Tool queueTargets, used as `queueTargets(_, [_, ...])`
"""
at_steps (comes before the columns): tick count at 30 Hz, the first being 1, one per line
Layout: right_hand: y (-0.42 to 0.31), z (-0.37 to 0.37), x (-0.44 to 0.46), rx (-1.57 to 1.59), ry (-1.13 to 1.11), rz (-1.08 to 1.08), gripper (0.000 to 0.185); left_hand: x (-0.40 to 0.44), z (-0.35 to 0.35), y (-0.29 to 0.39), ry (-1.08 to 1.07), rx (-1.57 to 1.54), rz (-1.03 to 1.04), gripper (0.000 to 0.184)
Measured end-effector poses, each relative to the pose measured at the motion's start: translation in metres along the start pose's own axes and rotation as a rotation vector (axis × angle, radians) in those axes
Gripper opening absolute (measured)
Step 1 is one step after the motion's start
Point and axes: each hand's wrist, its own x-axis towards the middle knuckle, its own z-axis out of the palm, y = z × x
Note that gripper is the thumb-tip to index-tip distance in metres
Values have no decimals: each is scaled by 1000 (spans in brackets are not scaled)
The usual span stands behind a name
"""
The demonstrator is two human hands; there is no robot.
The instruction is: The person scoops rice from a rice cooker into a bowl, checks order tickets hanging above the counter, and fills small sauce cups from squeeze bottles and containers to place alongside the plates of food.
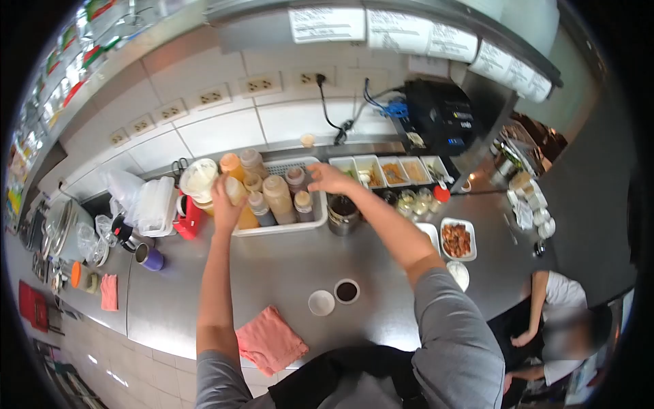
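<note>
My left hand (225, 203) is closed around a squeeze bottle (236, 189) with pale yellow contents, at the left end of a white tray (278, 230). Several other squeeze bottles stand upright in this tray, among them a tall tan one (278, 198) and an orange one (231, 165). Over the tray's right end is my right hand (330, 178), its fingers apart, beside a dark-filled bottle (296, 180); nothing shows in its grip. Below that wrist stands a dark metal container (342, 215). A white tub (200, 178) sits left of my left hand.
Near the front lie a folded pink cloth (271, 339), a white bowl (321, 303) and a bowl of dark sauce (347, 292). Ingredient trays (394, 171) and a dish of reddish-brown food (457, 240) stand right. A purple tumbler (149, 258) is left. Another person (560, 293) is at right.
</note>
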Motion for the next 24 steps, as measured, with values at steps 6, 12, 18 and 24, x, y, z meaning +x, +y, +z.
queueTargets(6, [-5,-86,-86,-109,-169,-48,43,-10,0,6,35,-14,-68,79])
queueTargets(12, [53,-113,-89,-350,230,92,21,-17,-41,3,449,-87,-106,75])
queueTargets(18, [81,-59,-24,-576,175,328,28,-14,-141,35,951,-300,-332,66])
queueTargets(24, [96,-19,11,-915,232,325,22,-95,-193,10,989,-1155,-515,47])
